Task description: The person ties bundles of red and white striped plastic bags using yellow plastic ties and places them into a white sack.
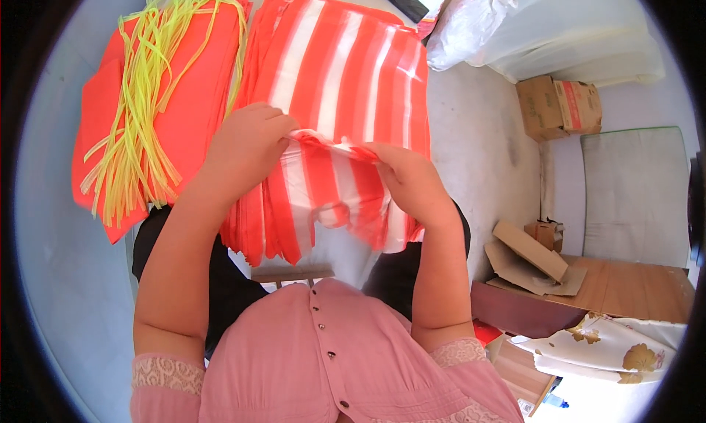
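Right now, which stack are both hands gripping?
The red-and-white striped plastic stack, pinched by the left hand and right hand; the plain orange-red stack carries yellow-green strips.

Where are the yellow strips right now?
In the head view, the yellow strips lie at the upper left, draped over the plain red pile, to the left of the striped pile and the person's left hand.
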Tool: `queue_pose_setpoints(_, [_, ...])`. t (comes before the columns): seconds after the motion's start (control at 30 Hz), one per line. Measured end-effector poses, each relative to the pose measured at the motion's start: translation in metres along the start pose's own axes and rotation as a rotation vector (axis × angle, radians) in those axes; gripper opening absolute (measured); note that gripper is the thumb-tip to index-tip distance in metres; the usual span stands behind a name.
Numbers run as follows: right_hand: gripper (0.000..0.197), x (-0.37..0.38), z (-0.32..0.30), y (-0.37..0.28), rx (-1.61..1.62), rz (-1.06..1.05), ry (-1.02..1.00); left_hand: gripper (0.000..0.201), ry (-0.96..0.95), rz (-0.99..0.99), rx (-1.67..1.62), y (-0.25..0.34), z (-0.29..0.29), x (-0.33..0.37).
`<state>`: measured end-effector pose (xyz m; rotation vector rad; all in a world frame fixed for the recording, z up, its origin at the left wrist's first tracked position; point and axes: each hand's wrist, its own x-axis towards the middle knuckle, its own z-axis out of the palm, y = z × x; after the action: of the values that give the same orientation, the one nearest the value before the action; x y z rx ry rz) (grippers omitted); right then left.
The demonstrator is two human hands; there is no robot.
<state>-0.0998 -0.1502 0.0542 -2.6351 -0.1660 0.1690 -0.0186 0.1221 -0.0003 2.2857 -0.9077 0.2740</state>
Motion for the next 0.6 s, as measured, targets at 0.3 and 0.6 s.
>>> queue_pose_setpoints(0.3, [0.012, 0.039, -0.021, 0.029, 0.256, 0.077, -0.179, 0.02, -0.168, -0.423, -0.32, 0.004, -0.037, -0.013])
queue_pose_setpoints(0.6, [0.016, 0.053, 0.01, 0.035, 0.186, 0.177, -0.062, 0.019, -0.12, -0.48, -0.246, -0.007, -0.022, -0.006])
